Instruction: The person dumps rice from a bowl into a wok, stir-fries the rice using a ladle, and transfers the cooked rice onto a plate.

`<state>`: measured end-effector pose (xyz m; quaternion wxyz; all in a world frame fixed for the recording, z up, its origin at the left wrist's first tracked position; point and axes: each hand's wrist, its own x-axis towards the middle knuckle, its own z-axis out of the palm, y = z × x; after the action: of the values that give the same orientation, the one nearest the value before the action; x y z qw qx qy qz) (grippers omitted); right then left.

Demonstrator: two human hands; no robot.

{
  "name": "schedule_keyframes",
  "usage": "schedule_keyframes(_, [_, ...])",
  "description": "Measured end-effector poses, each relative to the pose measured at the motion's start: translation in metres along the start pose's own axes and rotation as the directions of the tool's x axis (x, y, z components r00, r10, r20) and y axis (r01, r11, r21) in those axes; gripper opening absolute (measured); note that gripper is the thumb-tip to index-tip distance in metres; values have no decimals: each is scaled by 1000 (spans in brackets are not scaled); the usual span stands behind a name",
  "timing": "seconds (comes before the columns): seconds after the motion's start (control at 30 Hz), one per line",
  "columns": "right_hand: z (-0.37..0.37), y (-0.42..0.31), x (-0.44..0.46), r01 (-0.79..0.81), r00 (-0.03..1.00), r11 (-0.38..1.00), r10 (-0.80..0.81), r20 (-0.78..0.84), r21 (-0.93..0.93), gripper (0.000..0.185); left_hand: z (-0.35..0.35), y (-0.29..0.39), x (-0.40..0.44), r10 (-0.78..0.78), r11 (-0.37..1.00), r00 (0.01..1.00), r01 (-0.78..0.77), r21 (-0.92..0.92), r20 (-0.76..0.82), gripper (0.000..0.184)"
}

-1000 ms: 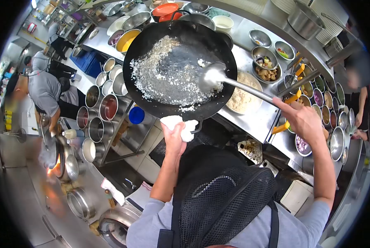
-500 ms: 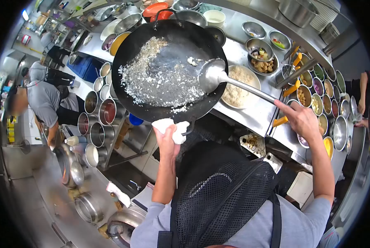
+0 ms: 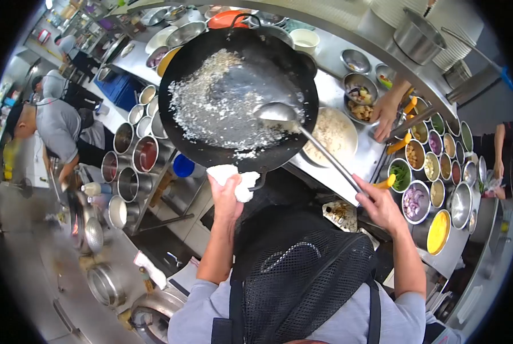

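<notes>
My left hand point(image 3: 226, 195) is closed around a folded white cloth point(image 3: 242, 181) at the near handle of a large black wok point(image 3: 188, 146). Whitish bits of food point(image 3: 210, 123) are spread over the wok's inside. My right hand point(image 3: 378, 207) grips the long handle of a metal ladle point(image 3: 279, 112), whose bowl rests inside the wok at the right, over the food. Just right of the wok, partly under its rim, stands a bowl of pale crumbly food point(image 3: 332, 136).
Another person's hand point(image 3: 387, 113) reaches in beside bowls of cut food point(image 3: 361, 94). Many metal pots stand at the right, including chopped onion point(image 3: 414, 202) and a yellow mixture point(image 3: 438, 231). A co-worker point(image 3: 59, 123) bends over a stove at the left.
The ladle bowl has moved left and down inside the wok, and my right hand has come down and nearer my body. Another person's hand has appeared by the bowls at the right.
</notes>
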<state>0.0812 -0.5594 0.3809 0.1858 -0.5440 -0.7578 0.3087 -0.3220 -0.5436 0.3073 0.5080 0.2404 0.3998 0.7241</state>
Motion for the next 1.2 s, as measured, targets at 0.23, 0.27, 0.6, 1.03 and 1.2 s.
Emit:
schedule_keyframes(0.23, [35, -9, 74, 90, 983, 847, -159, -88, -525, 60, 7, 4, 3, 10, 998, 1000, -10, 56, 8, 48])
schedule_keyframes(0.27, [29, 7, 71, 132, 967, 825, -230, -113, -550, 61, 6, 4, 4, 6, 998, 1000, -7, 61, 17, 48])
schedule_keyframes(0.6, [-101, 3, -51, -47, 971, 456, -187, -147, -889, 74, -10, -30, 21, 101, 988, 995, -99, 119, -11, 62])
schedule_keyframes(1.03, [-70, 38, -22, -43, 981, 605, -126, -149, -795, 67, -24, -17, 7, 58, 996, 998, -56, 70, -27, 56])
schedule_keyframes(1.2, [-95, -1, -74, -119, 918, 466, -286, -276, -877, 67, -52, -4, -2, -43, 999, 994, 45, 16, -99, 53])
